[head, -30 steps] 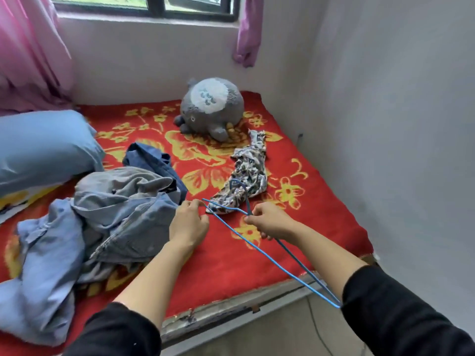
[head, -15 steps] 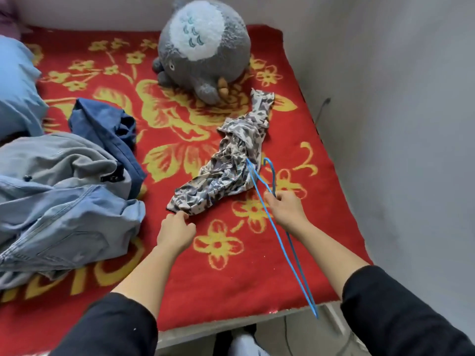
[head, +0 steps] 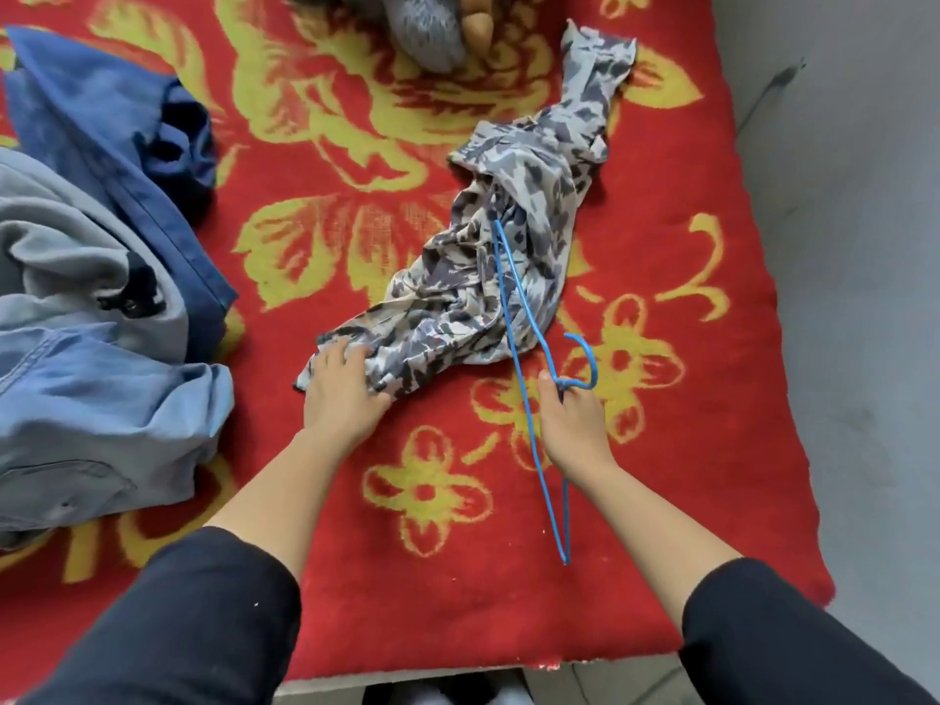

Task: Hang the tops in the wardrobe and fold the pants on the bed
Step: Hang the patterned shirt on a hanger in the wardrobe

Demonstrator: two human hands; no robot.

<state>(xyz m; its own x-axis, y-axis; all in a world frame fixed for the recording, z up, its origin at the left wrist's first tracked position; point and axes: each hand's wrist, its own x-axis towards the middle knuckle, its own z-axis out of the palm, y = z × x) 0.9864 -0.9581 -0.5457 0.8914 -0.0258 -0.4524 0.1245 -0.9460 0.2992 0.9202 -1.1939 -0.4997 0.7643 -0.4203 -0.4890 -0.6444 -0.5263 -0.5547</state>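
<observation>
Early in the job, judging from the bed (head: 458, 577): no top hung, no wardrobe in shot, no pants folded. Over at the left edge, a heap of crumpled denim (head: 101, 389), with a grey garment (head: 61, 236) and a navy garment (head: 101, 124) piled behind it toward the far left corner, all untouched. Middle of the bed, a little right: the patterned top (head: 508, 256), twisted into a long rope from near the plush toy (head: 422, 28) at the far edge back toward the near edge. Lying across that top, the blue wire hanger (head: 513, 318), far tip poked into the folds, possibly inside an opening; hard to tell with the cloth so bunched. Hanging step barely begun, then, and everything else left to do.

Now the hands. Left hand (head: 341, 389) down on the near end of the top, fingers curled into the fabric, grasping the hem. Right hand (head: 572, 424) just beside it, on the right, pinching the hanger at the neck below the hook, thumb up, hook curling off to the right, near tip trailing back beside the forearm toward the near edge. Black sleeves on both arms, pushed up to the elbow.
</observation>
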